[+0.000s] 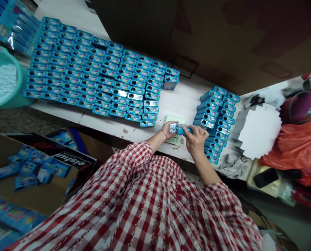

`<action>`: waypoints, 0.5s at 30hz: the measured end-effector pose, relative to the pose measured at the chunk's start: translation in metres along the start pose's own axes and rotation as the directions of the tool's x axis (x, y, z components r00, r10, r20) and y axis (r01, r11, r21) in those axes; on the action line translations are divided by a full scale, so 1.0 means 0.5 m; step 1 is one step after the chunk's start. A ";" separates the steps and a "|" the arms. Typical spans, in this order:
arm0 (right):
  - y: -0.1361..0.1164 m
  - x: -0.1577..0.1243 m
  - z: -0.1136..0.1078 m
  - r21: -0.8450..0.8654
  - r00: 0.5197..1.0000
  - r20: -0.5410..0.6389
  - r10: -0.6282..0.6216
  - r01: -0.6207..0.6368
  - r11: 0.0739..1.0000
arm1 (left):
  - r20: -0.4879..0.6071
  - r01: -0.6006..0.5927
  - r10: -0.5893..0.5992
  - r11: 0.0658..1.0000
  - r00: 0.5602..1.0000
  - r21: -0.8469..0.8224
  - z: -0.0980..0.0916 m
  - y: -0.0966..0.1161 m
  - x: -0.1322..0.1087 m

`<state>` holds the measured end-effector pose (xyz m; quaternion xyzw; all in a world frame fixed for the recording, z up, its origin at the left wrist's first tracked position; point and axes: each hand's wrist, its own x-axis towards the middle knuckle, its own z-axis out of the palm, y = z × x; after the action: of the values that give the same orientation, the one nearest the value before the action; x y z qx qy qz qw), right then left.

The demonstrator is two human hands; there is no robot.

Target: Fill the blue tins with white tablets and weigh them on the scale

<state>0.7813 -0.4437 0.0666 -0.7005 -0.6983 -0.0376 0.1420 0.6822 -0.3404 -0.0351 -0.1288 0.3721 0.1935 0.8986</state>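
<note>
My left hand (167,129) is cupped palm up around a small heap of white mints or pellets (173,127). In my right hand (196,137) is a small blue tin (182,129), tilted on its side with one end against the white pieces. Beneath both hands lies a pale green pad or scale (175,140), partly covered by them. Left of my hands stand packed rows of blue tins (98,81) with dark round holes in their tops. Another group of such tins (218,120) is close by my right hand.
A turquoise tub (21,82) of white pieces is at the far left. Below it sits a cardboard box (48,193) with blue packets. White card stacks (260,129), an orange plastic bag (296,150) and a phone (265,177) lie at the right. A big brown carton (210,42) stands behind.
</note>
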 end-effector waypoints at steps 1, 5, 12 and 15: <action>0.005 -0.001 0.005 0.024 1.000 -0.001 0.023 -0.023 0.999 | -0.017 0.000 0.000 1.000 1.000 0.017 0.001 0.000 -0.001; 0.037 -0.012 0.019 0.215 0.987 -0.019 0.162 -0.154 0.964 | -0.077 -0.032 0.037 0.997 0.996 0.063 0.006 0.007 -0.014; 0.080 -0.044 0.087 0.753 0.867 0.041 0.497 -0.353 0.555 | -0.039 -0.034 0.035 0.999 0.999 0.027 0.012 0.040 -0.091; 0.075 -0.041 0.143 0.867 0.800 0.198 0.566 -0.413 0.280 | 0.000 -0.112 0.112 0.991 0.994 -0.073 0.012 0.073 -0.163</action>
<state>0.8073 -0.4447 -0.0126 -0.6966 -0.3500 0.3215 0.5376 0.6169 -0.3260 0.0246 -0.1398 0.3696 0.2574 0.8818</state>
